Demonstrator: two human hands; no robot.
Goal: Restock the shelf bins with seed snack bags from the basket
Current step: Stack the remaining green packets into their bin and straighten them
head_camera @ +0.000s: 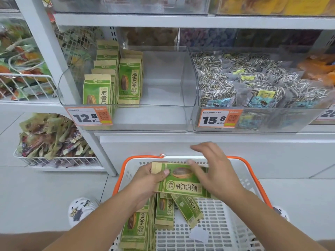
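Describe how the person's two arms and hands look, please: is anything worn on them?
Both forearms are bare as far as the picture shows: no sleeves, gloves, watch, bracelet or rings are visible on the left hand or the right hand. The fingernails look short and unpainted.

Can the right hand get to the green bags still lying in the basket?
Probably yes. The right hand hovers open just above the basket, whose top is open. The loose green bags lie below the bag gripped by the left hand, so that held bag partly covers them.
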